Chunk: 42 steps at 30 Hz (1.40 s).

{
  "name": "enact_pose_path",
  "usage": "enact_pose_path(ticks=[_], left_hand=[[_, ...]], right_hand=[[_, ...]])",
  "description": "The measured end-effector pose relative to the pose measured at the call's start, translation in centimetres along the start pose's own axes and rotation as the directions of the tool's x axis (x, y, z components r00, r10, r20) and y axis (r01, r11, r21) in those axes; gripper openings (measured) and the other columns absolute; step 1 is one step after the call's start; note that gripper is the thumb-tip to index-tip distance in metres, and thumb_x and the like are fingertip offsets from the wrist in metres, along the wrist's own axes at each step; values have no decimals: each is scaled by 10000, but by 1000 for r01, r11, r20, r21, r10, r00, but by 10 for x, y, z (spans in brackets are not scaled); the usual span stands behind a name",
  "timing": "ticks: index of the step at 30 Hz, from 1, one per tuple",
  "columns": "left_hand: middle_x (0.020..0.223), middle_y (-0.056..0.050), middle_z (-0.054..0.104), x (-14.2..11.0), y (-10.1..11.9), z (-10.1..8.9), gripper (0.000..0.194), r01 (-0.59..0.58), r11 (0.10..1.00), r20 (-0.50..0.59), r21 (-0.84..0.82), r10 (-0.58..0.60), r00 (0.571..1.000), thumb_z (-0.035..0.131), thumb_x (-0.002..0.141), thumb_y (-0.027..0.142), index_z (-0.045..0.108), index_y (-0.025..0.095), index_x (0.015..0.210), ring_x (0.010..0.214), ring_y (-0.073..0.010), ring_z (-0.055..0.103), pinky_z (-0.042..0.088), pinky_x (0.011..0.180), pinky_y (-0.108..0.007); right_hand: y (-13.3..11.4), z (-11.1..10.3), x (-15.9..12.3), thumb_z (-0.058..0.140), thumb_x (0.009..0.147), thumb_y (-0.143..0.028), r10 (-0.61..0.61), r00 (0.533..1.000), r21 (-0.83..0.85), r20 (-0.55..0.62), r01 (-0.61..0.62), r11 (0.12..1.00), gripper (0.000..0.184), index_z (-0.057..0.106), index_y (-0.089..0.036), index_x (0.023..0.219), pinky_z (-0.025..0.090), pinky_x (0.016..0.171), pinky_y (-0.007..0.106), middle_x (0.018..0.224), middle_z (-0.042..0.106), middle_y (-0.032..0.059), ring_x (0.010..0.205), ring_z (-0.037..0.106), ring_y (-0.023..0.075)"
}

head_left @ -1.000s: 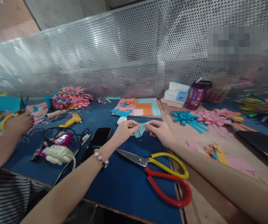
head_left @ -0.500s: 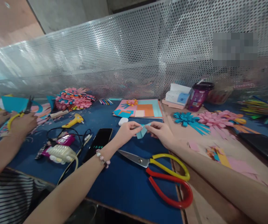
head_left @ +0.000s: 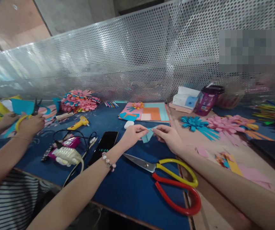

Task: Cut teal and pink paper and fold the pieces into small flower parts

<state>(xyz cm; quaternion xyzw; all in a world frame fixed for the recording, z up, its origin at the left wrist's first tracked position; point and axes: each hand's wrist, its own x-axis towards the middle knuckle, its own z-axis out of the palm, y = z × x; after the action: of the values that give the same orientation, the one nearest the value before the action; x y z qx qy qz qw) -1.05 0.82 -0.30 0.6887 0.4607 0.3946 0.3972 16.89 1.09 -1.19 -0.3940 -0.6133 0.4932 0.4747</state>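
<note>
A small piece of light blue paper (head_left: 147,136), folded, is pinched between my two hands above the blue table. My left hand (head_left: 133,134), with a bead bracelet at the wrist, grips its left side between thumb and fingers. On the opposite side, my right hand (head_left: 167,135) pinches the paper's upper right edge. Just below my hands lie large scissors (head_left: 149,166) with one yellow and one red handle, blades pointing left. A phone (head_left: 106,143) showing the time lies left of them, partly under my left forearm. Beyond my hands is a stack of coloured paper (head_left: 162,116).
At the left, a co-worker's hands (head_left: 33,124) hold yellow-handled scissors against blue paper. A yellow glue gun (head_left: 78,123) and cables lie nearer. Paper flowers (head_left: 220,124), a purple cup (head_left: 208,100) and a dark phone (head_left: 271,155) are on the right. A perforated metal panel (head_left: 132,57) stands behind.
The whole view has shifted slightly, so things sit further right. Both my hands keep hold of the light blue paper, whose hanging part has changed shape a little. The scissors stay in place.
</note>
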Motion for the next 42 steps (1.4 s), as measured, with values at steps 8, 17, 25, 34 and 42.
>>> enact_pose_path(ticks=[8,17,25,34,42], left_hand=[[801,-78,661,-2,3,-1,354,10,1000,17,3,-10,1000,590,719,443,639,147,908,749,-179,612,503,579,-255],[810,-76,667,-2,5,-1,362,24,1000,25,0,-24,999,586,723,440,645,144,923,743,-169,613,505,588,-252],[820,-83,669,-1,2,-2,359,-3,1000,32,11,2,999,574,736,438,638,138,923,748,-168,609,495,595,-241],[768,-64,649,-2,6,-4,356,-38,997,47,68,35,998,552,752,439,635,131,910,694,-143,587,476,569,-223],[777,-50,656,-1,8,-8,315,-99,988,51,118,93,994,550,760,411,642,140,893,670,-127,577,455,591,-228]], right_hand=[[0,0,0,646,648,-507,3,1000,45,20,-4,999,352,554,-167,667,250,379,215,510,492,-26,413,375,67],[2,-1,1,653,657,-477,-7,1000,58,13,6,998,333,568,-156,682,243,387,205,527,499,-29,427,374,59],[1,0,0,653,641,-492,28,1000,100,-13,-27,995,351,611,-155,728,246,394,208,520,495,-29,434,379,64],[1,-1,0,658,653,-462,31,999,97,-36,-27,995,333,630,-142,740,266,397,199,616,554,6,450,386,54],[-2,-2,-2,666,667,-414,27,999,84,-42,-24,996,289,661,-139,757,264,411,206,655,593,28,470,388,58]])
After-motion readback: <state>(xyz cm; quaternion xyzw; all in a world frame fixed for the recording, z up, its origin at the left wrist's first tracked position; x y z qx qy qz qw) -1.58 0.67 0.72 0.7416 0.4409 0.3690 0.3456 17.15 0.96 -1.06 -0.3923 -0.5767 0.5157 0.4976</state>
